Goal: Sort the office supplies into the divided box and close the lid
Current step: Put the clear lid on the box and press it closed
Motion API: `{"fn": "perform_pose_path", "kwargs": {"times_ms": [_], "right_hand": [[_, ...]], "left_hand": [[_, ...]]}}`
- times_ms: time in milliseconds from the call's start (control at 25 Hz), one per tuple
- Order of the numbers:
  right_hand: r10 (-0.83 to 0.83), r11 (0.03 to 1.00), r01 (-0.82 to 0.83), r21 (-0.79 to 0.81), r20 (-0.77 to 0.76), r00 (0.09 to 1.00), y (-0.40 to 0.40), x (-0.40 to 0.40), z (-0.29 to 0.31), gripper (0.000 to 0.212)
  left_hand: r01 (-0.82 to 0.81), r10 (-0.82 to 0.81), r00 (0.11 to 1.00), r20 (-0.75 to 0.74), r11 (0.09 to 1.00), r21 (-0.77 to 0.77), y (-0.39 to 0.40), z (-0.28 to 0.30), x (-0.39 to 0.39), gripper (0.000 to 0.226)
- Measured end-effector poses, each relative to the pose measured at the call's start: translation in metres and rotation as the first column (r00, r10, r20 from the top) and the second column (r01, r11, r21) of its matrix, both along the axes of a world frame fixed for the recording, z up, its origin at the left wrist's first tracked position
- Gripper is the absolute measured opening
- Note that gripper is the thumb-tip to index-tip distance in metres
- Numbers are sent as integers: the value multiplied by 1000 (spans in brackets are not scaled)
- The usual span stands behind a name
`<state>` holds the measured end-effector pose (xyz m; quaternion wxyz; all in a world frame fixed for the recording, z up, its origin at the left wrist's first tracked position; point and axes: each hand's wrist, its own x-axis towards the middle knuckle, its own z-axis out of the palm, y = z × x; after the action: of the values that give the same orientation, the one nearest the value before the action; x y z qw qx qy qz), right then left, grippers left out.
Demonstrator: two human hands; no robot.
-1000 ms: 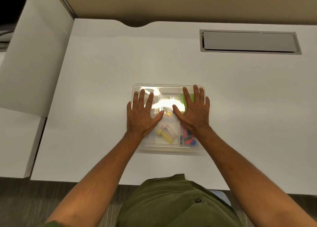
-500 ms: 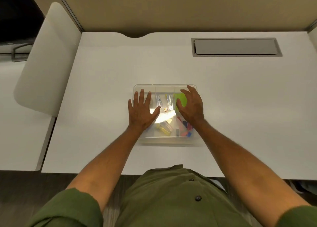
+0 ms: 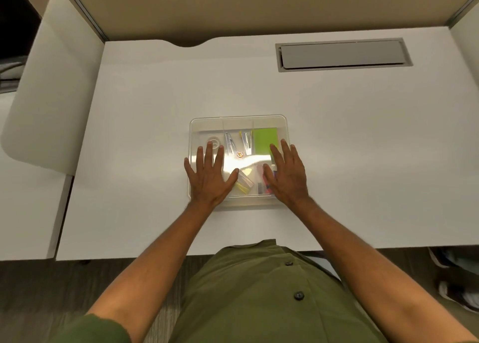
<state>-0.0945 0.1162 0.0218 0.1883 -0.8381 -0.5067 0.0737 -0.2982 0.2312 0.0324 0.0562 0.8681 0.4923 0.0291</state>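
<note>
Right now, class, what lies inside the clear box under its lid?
Through the lid: a green pad, two metal clips, a white ring, yellow pieces. The left hand and right hand cover the near corners; glare hides the middle.

**Both palms flat, fingers spread**

The left hand (image 3: 208,179) lies palm down with fingers fanned forward and the thumb splayed toward the right. The right hand (image 3: 286,175) mirrors it, palm down, fingers extended forward, thumb angled inward toward the left. The two hands sit side by side, apart. Both bare forearms run back toward the person's body, with green sleeves at the elbows.
</note>
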Motion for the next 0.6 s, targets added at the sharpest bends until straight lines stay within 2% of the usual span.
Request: {"fn": "perform_pose_path", "kwargs": {"times_ms": [480, 600], "right_hand": [[-40, 999, 39, -5, -86, 995, -3, -1, 1, 58], [-12, 1000, 13, 4, -87, 996, -5, -3, 6, 60]], "left_hand": [[-8, 10, 997, -74, 1000, 24, 0, 3, 1, 78], [-5, 5, 1000, -11, 1000, 2, -3, 3, -2, 77]]}}
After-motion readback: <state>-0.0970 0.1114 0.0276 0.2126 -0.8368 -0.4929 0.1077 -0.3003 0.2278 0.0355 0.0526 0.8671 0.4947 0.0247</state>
